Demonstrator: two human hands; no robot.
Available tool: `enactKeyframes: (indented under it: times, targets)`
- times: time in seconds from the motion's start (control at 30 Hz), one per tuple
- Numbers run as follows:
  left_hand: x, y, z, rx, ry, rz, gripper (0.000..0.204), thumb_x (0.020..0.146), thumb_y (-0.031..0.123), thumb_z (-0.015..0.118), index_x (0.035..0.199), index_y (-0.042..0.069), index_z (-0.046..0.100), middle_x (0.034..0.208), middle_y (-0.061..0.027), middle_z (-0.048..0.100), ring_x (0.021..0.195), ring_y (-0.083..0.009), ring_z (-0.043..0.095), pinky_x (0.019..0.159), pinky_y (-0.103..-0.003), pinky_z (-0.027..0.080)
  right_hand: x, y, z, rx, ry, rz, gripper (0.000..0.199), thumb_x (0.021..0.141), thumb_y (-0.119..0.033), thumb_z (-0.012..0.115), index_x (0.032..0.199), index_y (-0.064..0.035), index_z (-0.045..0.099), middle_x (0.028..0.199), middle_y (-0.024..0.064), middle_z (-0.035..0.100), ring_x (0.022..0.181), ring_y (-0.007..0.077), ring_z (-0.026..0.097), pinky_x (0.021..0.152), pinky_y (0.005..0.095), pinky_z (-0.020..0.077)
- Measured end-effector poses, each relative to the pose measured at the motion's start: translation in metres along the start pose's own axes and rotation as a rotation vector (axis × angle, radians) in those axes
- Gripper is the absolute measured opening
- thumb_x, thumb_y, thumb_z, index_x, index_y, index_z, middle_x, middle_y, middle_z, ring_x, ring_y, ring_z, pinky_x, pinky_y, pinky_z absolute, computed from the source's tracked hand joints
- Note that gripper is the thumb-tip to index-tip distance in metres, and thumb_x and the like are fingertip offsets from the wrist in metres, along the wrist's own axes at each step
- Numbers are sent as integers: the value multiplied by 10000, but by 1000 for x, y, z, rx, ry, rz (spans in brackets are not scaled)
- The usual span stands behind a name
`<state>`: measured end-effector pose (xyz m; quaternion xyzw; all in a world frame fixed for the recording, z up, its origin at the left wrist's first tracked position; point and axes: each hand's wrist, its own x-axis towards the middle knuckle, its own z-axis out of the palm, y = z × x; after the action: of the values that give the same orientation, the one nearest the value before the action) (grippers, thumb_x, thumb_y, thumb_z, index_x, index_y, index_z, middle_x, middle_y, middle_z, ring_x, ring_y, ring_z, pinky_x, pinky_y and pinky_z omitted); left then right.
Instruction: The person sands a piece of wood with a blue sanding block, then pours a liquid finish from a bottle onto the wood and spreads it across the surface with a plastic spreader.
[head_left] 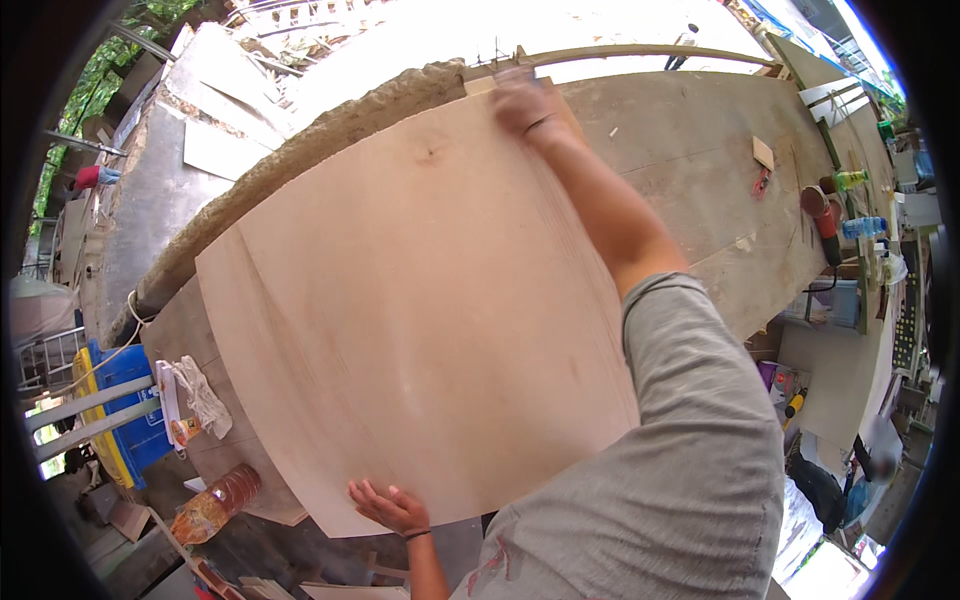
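A large pale plywood sheet (420, 300) lies across the workbench in front of me. My left hand (392, 508) rests flat on its near edge, fingers stretched and a little apart, with a dark band at the wrist. At the far right corner of the sheet is my right hand (522, 108), the arm reaching long across the board. Motion smears its fingers, so whether they grip anything does not show. Beside that hand a light wood piece (480, 86) shows at the sheet's far edge.
The worn bench top (690, 130) extends right, holding a small wood block (763, 152) and a red-and-black power tool (822, 222). A blue bottle (864, 227) stands farther right. At left are a ribbed plastic jar (216, 503), a white cloth (203, 398) and a blue-yellow bin (135, 415).
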<state>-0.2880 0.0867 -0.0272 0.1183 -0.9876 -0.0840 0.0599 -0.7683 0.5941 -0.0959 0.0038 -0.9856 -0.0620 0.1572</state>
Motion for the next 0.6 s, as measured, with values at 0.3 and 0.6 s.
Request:
enactKeyframes:
  times: [0.3,0.6]
  targets:
    - [4,-2,2,9,-1,-2,492,906,358,335,1276,33,355,1389,-207,281,1293,-398,246,1022,-565,151,-25,-9,-48,182,10,-14,398,863,-207,357,1209,-69,496,1324,102,441,1240,226,389,1024,439,275]
    - [0,-7,4,3,35,18,469,897,310,368,1282,43,352,1396,-191,283,1293,-379,256,1017,-562,155,-44,-9,-68,238,-121,191,476,910,-268,268,1337,-72,348,1378,91,378,1294,194,319,1055,564,111]
